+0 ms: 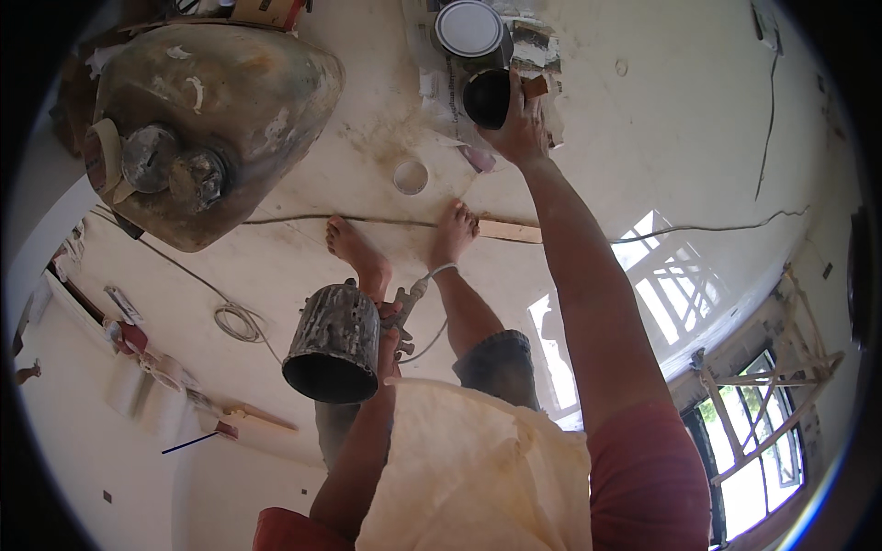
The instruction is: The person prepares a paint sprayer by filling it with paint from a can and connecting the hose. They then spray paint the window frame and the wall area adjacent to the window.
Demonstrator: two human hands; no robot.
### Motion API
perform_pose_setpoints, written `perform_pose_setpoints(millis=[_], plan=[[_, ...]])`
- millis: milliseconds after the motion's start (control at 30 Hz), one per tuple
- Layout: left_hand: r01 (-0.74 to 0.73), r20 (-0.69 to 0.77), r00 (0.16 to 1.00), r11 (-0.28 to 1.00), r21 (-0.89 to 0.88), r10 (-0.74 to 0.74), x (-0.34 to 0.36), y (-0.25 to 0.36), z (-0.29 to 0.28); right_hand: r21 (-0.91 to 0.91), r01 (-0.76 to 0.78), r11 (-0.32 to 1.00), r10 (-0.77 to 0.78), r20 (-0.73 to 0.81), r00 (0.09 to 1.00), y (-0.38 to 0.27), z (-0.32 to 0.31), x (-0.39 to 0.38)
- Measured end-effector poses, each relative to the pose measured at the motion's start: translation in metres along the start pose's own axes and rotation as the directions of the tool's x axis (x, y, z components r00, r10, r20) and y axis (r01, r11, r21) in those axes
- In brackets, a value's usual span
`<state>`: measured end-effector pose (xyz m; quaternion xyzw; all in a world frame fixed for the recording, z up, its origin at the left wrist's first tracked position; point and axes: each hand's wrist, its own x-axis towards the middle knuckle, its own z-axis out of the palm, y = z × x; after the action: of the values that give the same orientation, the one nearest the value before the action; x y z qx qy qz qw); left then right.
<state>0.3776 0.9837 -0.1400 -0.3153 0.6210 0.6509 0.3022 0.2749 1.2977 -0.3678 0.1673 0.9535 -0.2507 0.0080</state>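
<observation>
A person is standing barefoot on a pale, paint-stained floor [643, 119], the left hand [390, 344] clamped around the grip of a spray gun [404, 308] with its paint-crusted cup [335, 344] open end up. The right hand [519, 129] is reaching far out, fingers closed on a small dark open can [487, 96] sitting beside a lidded tin [470, 32] on the floor; a sanded fuel tank [211, 119] is lying nearby.

Glossy pale floor [698, 119] mirrors a barred window [753, 432], apparently sunlit.
</observation>
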Motion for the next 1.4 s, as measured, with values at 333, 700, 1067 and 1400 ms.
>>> perform_pose_setpoints(millis=[333, 700, 1067, 1400], plan=[[0.122, 0.029, 0.991, 0.972, 0.2, -0.13, -0.026, 0.012, 0.005, 0.053, 0.181, 0.982, -0.163, -0.248, 0.955, -0.015, -0.053, -0.004], [-0.088, 0.148, 0.988, 0.935, 0.344, 0.038, -0.027, 0.011, 0.008, 0.064, 0.128, 0.99, -0.117, -0.154, 0.981, -0.017, -0.093, -0.009], [-0.204, 0.122, 0.979, 0.835, 0.51, 0.165, 0.001, 0.036, 0.03, 0.044, 0.226, 0.973, -0.215, -0.18, 0.96, -0.039, -0.141, -0.014], [-0.118, 0.065, 0.992, 0.989, 0.093, 0.112, 0.05, 0.039, 0.087, 0.13, 0.302, 0.944, -0.298, -0.054, 0.953, -0.069, -0.247, -0.039]])
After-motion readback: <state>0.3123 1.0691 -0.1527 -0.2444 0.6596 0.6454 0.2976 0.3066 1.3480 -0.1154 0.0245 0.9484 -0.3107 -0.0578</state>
